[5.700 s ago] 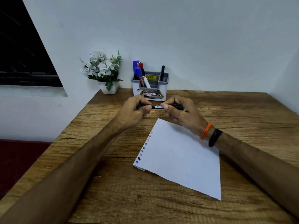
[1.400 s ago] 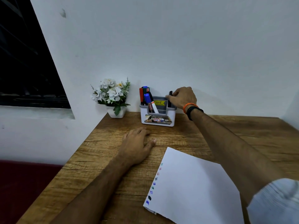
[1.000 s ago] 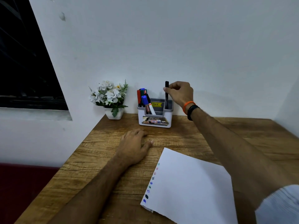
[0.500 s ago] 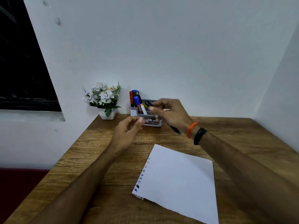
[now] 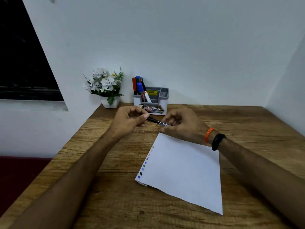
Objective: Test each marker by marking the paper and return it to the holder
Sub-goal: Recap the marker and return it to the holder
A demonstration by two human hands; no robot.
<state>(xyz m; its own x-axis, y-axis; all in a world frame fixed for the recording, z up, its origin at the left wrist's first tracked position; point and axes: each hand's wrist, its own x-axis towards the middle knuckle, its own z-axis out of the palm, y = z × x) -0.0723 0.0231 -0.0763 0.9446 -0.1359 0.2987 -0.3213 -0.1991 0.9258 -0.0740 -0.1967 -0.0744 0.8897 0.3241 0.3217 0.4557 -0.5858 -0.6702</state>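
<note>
A thin black marker (image 5: 156, 121) lies level between both hands, just in front of the holder. My left hand (image 5: 127, 122) grips its left end and my right hand (image 5: 183, 124) pinches its right end. The grey and white holder (image 5: 151, 100) stands against the wall with red, green and blue markers (image 5: 138, 85) upright in its left side; its right compartments look empty. The white paper (image 5: 184, 171) lies on the wooden table (image 5: 247, 123) below my right wrist, with a column of several small coloured marks (image 5: 146, 162) along its left edge.
A white pot of white flowers (image 5: 105, 87) stands left of the holder by the wall. A dark window (image 5: 21, 63) fills the left wall. The table's left edge drops to a dark red floor.
My right hand pulled a black marker out of the holder's right side and brought it down in front. My left hand lifted off the table and took hold of the marker's other end.
</note>
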